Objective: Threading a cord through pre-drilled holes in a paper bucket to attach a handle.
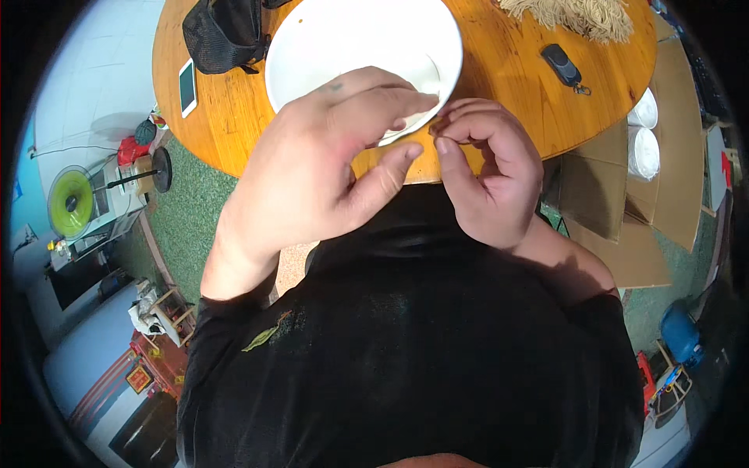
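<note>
My left hand [328, 156] hangs over the near rim of a large white basin [285, 66]. Its thumb and fingers are apart, and nothing shows between them. Just right of it, my right hand [499, 168] is closed in a pinch. A small brownish piece [435, 131] sits between its thumb and forefinger, too small to name. The fingertips of both hands are close together above the table's near edge. A pale disc-like shape lies inside the basin, partly hidden behind my left hand.
On the round wooden table [507, 74] are a black mesh bag [222, 39], a white phone [187, 88], a black key fob [562, 64] and a bundle of beige strings [577, 15]. An open cardboard box [593, 187] stands at right, a green fan [70, 201] at left. A green leaf-like scrap [260, 339] lies on my black shirt.
</note>
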Tool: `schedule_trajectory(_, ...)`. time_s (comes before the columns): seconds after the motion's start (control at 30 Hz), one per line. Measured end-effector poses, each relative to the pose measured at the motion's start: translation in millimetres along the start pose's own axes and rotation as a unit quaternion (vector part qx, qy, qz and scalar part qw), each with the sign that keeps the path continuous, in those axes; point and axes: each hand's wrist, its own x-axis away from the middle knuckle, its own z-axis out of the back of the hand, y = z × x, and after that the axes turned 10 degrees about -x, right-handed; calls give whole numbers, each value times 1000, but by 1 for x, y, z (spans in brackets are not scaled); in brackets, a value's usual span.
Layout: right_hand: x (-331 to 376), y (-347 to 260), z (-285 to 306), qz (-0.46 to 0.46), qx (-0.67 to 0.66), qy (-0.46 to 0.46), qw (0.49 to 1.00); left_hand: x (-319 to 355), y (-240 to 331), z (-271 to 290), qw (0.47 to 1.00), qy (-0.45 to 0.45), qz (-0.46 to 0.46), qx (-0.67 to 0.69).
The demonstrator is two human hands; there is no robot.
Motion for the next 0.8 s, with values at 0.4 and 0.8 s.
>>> schedule_trajectory(0.4, 1, 7, -3, -31, -14, 45, 998, -12, -5, 1, 998, -28, 35, -33)
schedule_trajectory(0.8, -1, 5, -3, -35, -2, 53, 998, -21, -8, 3, 997, -42, 17, -55)
